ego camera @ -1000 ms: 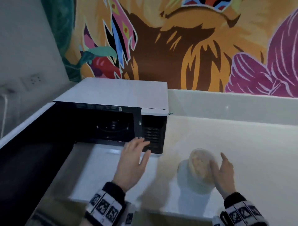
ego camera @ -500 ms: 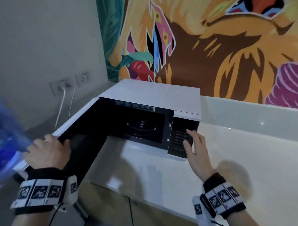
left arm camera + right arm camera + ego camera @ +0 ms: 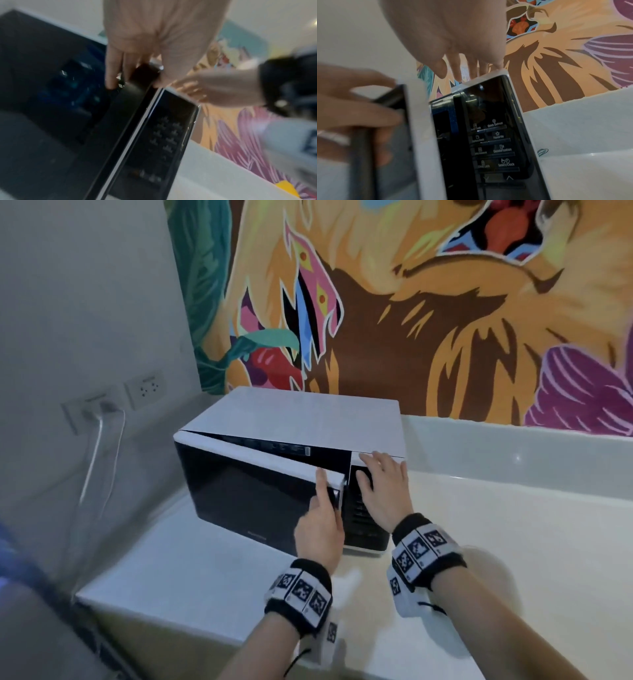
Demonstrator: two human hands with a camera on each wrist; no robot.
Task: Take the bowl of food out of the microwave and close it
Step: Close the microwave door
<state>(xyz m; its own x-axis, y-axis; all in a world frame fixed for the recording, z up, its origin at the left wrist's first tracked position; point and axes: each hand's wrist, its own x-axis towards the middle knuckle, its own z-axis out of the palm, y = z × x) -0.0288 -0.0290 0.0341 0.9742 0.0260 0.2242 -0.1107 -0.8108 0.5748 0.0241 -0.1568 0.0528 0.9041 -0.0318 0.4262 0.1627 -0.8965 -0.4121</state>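
The white microwave [image 3: 308, 419] stands on the counter with its black door [image 3: 246, 501] ajar by a narrow gap. My left hand [image 3: 322, 508] presses the door's free edge, its index finger straight along the front. In the left wrist view the left hand [image 3: 135, 82] has its fingers on the door face [image 3: 51, 94] and its thumb at the edge. My right hand [image 3: 380, 484] lies flat on the control panel [image 3: 493, 142], with its fingertips [image 3: 458, 75] at the top corner. A blurred pale patch [image 3: 489, 577] by my right forearm may be the bowl.
The white counter [image 3: 531, 542] runs to the right, with a low white upstand below the painted mural [image 3: 445, 320]. Wall sockets with a plugged white cable [image 3: 102, 419] are on the left wall. A blurred blue shape [image 3: 17, 559] is at the left edge.
The door has swung from wide open to nearly closed, with my left hand moving right along with it. My right hand stays on the control panel, now higher up at its top corner.
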